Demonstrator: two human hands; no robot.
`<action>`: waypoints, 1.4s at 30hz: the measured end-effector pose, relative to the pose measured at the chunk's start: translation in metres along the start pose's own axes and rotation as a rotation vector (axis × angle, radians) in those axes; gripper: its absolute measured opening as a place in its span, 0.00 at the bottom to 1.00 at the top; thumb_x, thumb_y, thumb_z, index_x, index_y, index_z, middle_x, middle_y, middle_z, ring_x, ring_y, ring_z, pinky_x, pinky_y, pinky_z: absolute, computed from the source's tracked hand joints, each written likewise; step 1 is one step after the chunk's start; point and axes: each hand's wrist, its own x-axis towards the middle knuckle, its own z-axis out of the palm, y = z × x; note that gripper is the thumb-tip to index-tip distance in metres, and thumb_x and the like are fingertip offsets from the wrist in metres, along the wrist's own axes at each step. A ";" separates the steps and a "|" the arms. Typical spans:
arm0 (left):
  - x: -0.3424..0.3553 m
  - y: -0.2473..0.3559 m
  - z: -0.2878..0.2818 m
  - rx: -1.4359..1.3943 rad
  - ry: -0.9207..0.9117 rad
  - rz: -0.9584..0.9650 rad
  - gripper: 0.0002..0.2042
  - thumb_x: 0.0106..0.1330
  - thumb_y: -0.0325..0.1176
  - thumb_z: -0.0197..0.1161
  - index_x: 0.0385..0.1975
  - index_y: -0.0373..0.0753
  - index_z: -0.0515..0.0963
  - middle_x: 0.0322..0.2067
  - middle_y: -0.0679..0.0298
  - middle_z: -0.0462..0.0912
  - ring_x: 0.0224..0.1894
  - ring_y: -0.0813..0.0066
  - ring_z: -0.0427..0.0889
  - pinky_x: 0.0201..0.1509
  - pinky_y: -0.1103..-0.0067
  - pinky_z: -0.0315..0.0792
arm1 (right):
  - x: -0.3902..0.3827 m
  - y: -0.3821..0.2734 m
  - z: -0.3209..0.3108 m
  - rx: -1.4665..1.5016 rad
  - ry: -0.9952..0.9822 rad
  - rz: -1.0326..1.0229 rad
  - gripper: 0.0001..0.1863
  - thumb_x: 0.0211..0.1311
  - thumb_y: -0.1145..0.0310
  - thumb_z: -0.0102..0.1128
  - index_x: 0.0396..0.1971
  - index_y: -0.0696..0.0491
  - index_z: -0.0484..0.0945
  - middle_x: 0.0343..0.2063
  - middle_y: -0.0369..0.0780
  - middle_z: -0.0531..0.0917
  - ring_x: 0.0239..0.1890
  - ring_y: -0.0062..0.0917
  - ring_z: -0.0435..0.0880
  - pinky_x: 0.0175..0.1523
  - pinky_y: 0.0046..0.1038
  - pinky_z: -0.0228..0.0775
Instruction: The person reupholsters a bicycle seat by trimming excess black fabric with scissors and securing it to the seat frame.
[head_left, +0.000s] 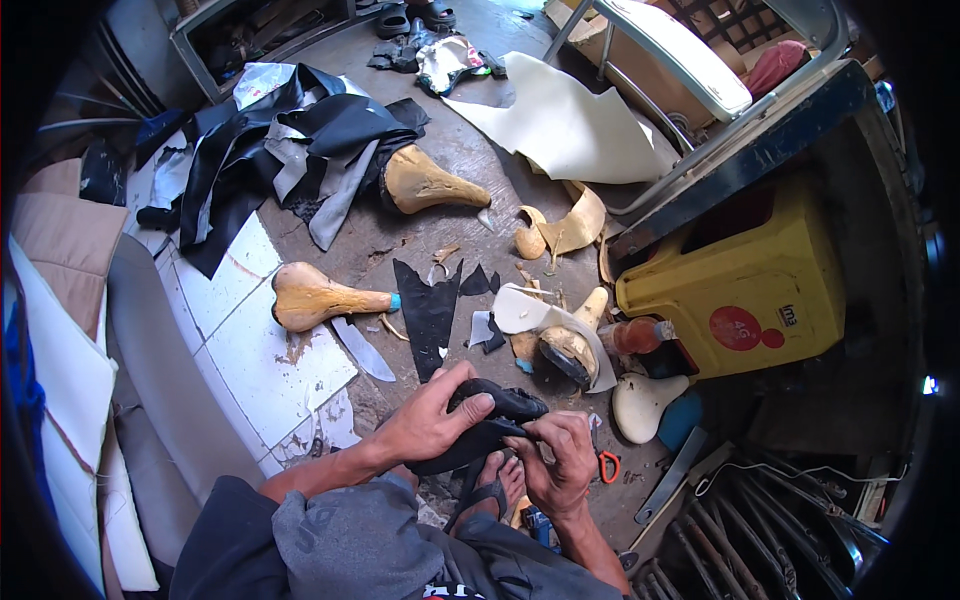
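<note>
My left hand presses its thumb and fingers around a black bicycle saddle cover, low in front of my body. The fingers of my right hand pinch the cover's edge at its right end. Whether a saddle sits inside the cover is hidden by my hands. Just beyond them lies a pointed black scrap of material. An orange-handled tool, perhaps scissors, rests on the floor beside my right hand. To the left, a knife-like blade lies near a tan foam saddle.
Another tan saddle lies by a heap of black material. Cream sheet spreads farther off. A yellow plastic stool lies on its side at right, near a bottle and pale saddle. Metal rods crowd the lower right.
</note>
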 end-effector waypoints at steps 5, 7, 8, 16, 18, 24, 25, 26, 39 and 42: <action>-0.002 0.001 -0.002 0.106 0.040 0.049 0.22 0.76 0.52 0.58 0.47 0.35 0.72 0.37 0.53 0.74 0.45 0.60 0.73 0.52 0.69 0.68 | 0.000 0.001 0.003 -0.006 0.006 -0.002 0.19 0.47 0.76 0.80 0.39 0.53 0.82 0.35 0.39 0.82 0.36 0.34 0.81 0.42 0.36 0.72; -0.002 0.005 -0.002 0.126 0.039 0.047 0.22 0.76 0.52 0.58 0.48 0.35 0.72 0.38 0.52 0.74 0.46 0.59 0.73 0.53 0.69 0.68 | -0.001 0.002 0.004 -0.014 0.004 0.002 0.19 0.47 0.76 0.80 0.40 0.53 0.82 0.35 0.39 0.81 0.36 0.35 0.80 0.42 0.36 0.72; -0.002 0.006 -0.002 0.146 0.037 0.044 0.22 0.76 0.51 0.59 0.48 0.35 0.72 0.39 0.51 0.74 0.48 0.58 0.73 0.54 0.68 0.68 | -0.001 0.002 0.004 -0.022 0.003 0.009 0.19 0.47 0.76 0.80 0.40 0.54 0.82 0.35 0.40 0.81 0.36 0.35 0.80 0.42 0.36 0.72; -0.002 0.009 0.002 0.188 0.018 0.080 0.22 0.75 0.50 0.59 0.50 0.34 0.72 0.44 0.48 0.77 0.58 0.51 0.68 0.61 0.62 0.67 | -0.002 -0.003 0.003 -0.058 0.024 0.072 0.16 0.49 0.77 0.78 0.38 0.55 0.81 0.34 0.41 0.81 0.36 0.35 0.79 0.41 0.35 0.70; -0.002 0.008 0.003 0.216 0.002 0.091 0.23 0.75 0.51 0.59 0.51 0.34 0.72 0.45 0.48 0.78 0.59 0.50 0.67 0.61 0.61 0.67 | -0.001 -0.005 0.002 -0.075 0.021 0.083 0.16 0.49 0.77 0.77 0.38 0.55 0.81 0.34 0.41 0.81 0.35 0.35 0.78 0.41 0.35 0.70; -0.003 0.005 0.005 0.272 -0.038 0.115 0.23 0.76 0.49 0.58 0.52 0.31 0.72 0.47 0.49 0.79 0.60 0.49 0.65 0.63 0.58 0.66 | 0.000 -0.007 -0.001 -0.078 0.006 0.132 0.14 0.49 0.77 0.77 0.35 0.55 0.81 0.32 0.40 0.83 0.35 0.35 0.78 0.40 0.35 0.69; -0.004 0.007 0.003 0.295 -0.047 0.125 0.25 0.74 0.51 0.60 0.53 0.31 0.72 0.47 0.48 0.79 0.60 0.49 0.66 0.62 0.58 0.67 | -0.002 -0.005 0.001 -0.041 -0.003 0.124 0.14 0.49 0.76 0.78 0.35 0.55 0.81 0.32 0.40 0.83 0.35 0.35 0.79 0.40 0.35 0.69; -0.005 0.009 0.002 0.318 -0.057 0.135 0.27 0.73 0.52 0.62 0.53 0.30 0.71 0.47 0.46 0.79 0.60 0.49 0.66 0.61 0.58 0.68 | -0.003 -0.003 0.001 -0.004 -0.012 0.116 0.14 0.49 0.75 0.78 0.34 0.55 0.81 0.31 0.40 0.83 0.35 0.35 0.79 0.40 0.35 0.69; -0.008 -0.012 0.003 -0.168 -0.103 0.035 0.25 0.62 0.55 0.75 0.37 0.38 0.73 0.29 0.69 0.74 0.34 0.83 0.72 0.38 0.81 0.69 | 0.007 0.000 -0.007 0.211 -0.263 0.302 0.21 0.52 0.67 0.79 0.44 0.59 0.83 0.34 0.45 0.84 0.38 0.37 0.83 0.43 0.35 0.75; -0.007 -0.013 -0.001 -0.319 -0.060 -0.006 0.25 0.62 0.53 0.76 0.39 0.38 0.73 0.30 0.71 0.74 0.34 0.83 0.71 0.37 0.81 0.67 | 0.026 -0.006 -0.003 0.208 -0.231 0.203 0.22 0.51 0.66 0.80 0.45 0.59 0.84 0.34 0.45 0.85 0.40 0.38 0.82 0.46 0.35 0.74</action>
